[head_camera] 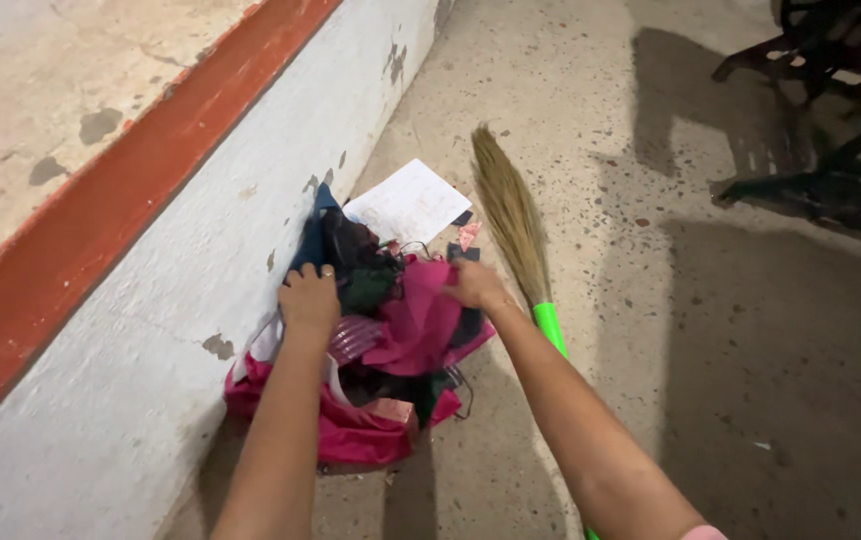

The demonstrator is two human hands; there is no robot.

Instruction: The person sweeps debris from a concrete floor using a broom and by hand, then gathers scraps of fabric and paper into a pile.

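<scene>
Crumpled pink-and-dark cloth heap (391, 340) under left hand (309, 298) gripping dark cloth, right hand (475, 285) grip unclear.

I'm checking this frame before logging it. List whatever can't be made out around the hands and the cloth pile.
- Right hand, head view: motion-blurred, so its grip cannot be told.
- Left hand: palm side faces away, pressed on the cloth pile.
- Broom: green handle runs under the right forearm and off the bottom edge.
- White paper: markings too small.
- Dark furniture: cut off by the right edge.
</scene>
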